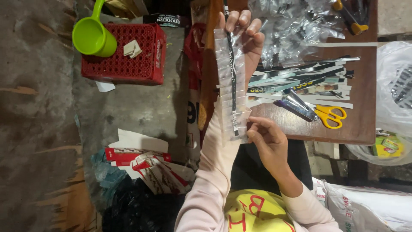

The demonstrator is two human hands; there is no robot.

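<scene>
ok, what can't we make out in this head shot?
- Left hand: palm hidden behind the woven strip.
- Right hand: fingertips hidden behind the strip's lower end.
- Scissors: blade tips buried under the cut strips.
- Clear bag: cut off by the right edge.

red and white flat cartons [148,168] lie piled on the floor at lower left, beside dark plastic. a small green and yellow packet [388,146] sits inside a clear bag at the right edge. a white sack with red and green print [365,210] lies at lower right. a dark printed label strip [168,19] stands behind the red crate [124,53].
</scene>
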